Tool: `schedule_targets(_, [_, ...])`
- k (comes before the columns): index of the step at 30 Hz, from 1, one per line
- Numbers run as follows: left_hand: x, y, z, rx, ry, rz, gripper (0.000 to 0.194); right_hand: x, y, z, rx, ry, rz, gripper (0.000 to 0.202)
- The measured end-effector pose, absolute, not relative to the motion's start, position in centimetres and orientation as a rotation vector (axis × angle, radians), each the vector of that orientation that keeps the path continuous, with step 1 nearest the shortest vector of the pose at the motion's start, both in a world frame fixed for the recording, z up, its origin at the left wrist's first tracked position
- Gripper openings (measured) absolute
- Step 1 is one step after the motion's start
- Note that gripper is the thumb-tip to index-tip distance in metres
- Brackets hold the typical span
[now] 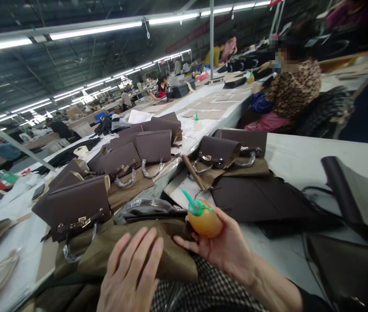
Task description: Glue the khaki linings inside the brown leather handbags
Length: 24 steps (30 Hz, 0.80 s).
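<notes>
In my right hand (226, 242) is a rounded bottle of amber liquid (205, 222), its green nozzle tilted up and to the left. The fingers wrap round its right side and underside. My left hand (133, 271) lies palm down with fingers spread on the olive-brown lining (174, 247) of a bag piece in front of me. Behind this piece, a plastic-wrapped handle (148, 203) shows. To the left stands a dark brown bag (79, 203) with a metal clasp.
More brown bags (153, 145) stand behind on the long white table (301, 151). Dark flat panels (255, 199) and a rolled piece (343, 190) lie at the right. A seated person (291, 86) is across the table at the right, near another glue-like bottle (250, 78).
</notes>
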<state>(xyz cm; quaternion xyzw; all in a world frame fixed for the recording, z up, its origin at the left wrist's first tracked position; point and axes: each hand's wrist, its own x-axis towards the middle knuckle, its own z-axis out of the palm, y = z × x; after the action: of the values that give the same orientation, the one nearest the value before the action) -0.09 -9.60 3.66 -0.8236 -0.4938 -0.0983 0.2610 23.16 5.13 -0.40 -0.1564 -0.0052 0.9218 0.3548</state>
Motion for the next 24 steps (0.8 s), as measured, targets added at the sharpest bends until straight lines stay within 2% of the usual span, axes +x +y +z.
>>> schedule_targets(4, [1.4,-3.1,1.9,-2.386,-1.553,-0.477,0.074,23.4,5.2,0.0,-0.411,0.011,2.387,0.022])
schedule_targets(6, [1.7,-1.4,1.2,-2.404,-1.617,-0.565,0.066,23.4,5.3,0.2,-0.373,-0.009,2.409,0.026])
schedule_targets(10, [1.4,0.0,0.4,-2.408,-1.461,-0.577,0.034,23.3,5.2,0.2,-0.263,-0.070,2.480,0.033])
schedule_targets(14, [-0.1,0.3,0.4,-2.390,-1.276,-0.554,0.030,24.0,5.7,0.2,-0.105,-0.123,2.511,0.038])
schedule_targets(19, [-3.6,-0.7,4.9,-2.426,-1.496,-0.804,0.021,26.2,6.8,0.6,-0.132,-0.249,2.540,0.052])
schedule_targets(24, [-6.6,-2.3,11.8,-2.423,-2.350,-1.116,0.010,27.0,6.5,1.0,-0.132,-0.330,2.554,0.057])
